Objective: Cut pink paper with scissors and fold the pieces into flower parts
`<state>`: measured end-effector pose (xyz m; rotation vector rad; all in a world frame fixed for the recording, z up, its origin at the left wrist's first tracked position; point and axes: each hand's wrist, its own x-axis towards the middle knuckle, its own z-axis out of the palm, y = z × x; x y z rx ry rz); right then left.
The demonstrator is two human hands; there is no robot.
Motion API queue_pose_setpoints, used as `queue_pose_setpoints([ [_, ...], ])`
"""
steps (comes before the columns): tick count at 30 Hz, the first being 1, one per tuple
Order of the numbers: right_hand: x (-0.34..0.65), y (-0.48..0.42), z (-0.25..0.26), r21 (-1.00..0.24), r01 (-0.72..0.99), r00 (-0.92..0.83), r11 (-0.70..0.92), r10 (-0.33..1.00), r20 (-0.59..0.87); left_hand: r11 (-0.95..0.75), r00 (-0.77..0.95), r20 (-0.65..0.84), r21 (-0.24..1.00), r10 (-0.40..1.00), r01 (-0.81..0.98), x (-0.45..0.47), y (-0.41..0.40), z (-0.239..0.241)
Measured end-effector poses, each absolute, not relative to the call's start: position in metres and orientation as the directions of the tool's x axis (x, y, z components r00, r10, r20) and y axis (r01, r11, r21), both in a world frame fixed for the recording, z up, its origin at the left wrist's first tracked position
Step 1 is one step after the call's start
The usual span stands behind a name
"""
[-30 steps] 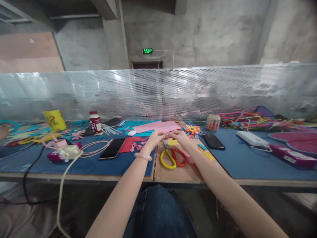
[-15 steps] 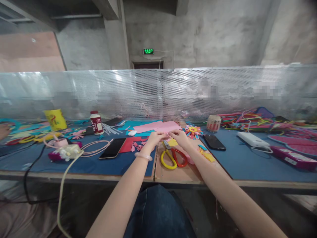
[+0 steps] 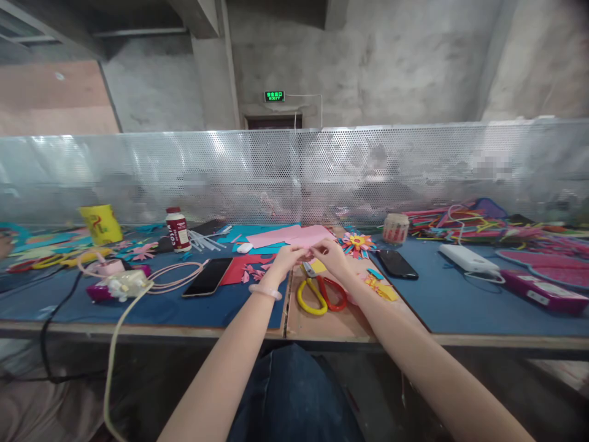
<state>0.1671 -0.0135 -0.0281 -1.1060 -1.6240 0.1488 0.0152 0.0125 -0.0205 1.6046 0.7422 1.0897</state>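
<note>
My left hand (image 3: 289,256) and my right hand (image 3: 329,253) meet fingertip to fingertip over the middle of the table. Both are pinched on a small pink piece of paper (image 3: 310,252), mostly covered by the fingers. Just below them lie scissors (image 3: 321,291) with one yellow and one red handle, blades pointing away under the hands. Pink paper sheets (image 3: 276,236) lie just beyond the fingers. A multicoloured paper flower (image 3: 358,244) rests right of my right hand. Pink paper cutouts (image 3: 252,272) on red paper (image 3: 232,270) are left of my left hand.
Phones lie on the left (image 3: 208,277) and right (image 3: 398,264). A bottle (image 3: 177,230), a yellow container (image 3: 101,224) and a power strip (image 3: 120,285) with cables stand left. A jar (image 3: 396,228), pipe cleaners (image 3: 453,224) and a white power bank (image 3: 468,259) are right. A perforated metal screen (image 3: 299,175) backs the table.
The view has shifted very slightly. My hands stay together over the scissors, with only small finger movement at the pink piece of paper.
</note>
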Motion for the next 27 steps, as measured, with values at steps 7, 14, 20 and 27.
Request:
queue_pose_setpoints([
  [7, 0.162, -0.013, -0.028, -0.611, 0.581, 0.097, 0.537, 0.7, 0.708, -0.351, 0.378, 0.338, 0.936, 0.862, -0.039, 0.017, 0.015, -0.021],
  [14, 0.162, -0.013, -0.03, -0.59, 0.597, 0.092, 0.544, 0.684, 0.724, -0.358, 0.359, 0.358, 0.931, 0.862, -0.069, 0.018, 0.014, -0.02],
  [20, 0.161, -0.022, -0.024, -0.259, 0.778, -0.117, 0.573, 0.537, 0.835, -0.333, 0.339, 0.35, 0.936, 0.873, -0.109, 0.018, 0.01, -0.019],
  [27, 0.157, -0.028, -0.024, -0.076, 0.878, -0.197, 0.473, 0.501, 0.843, -0.312, 0.356, 0.353, 0.935, 0.865, -0.169, 0.017, 0.006, -0.015],
])
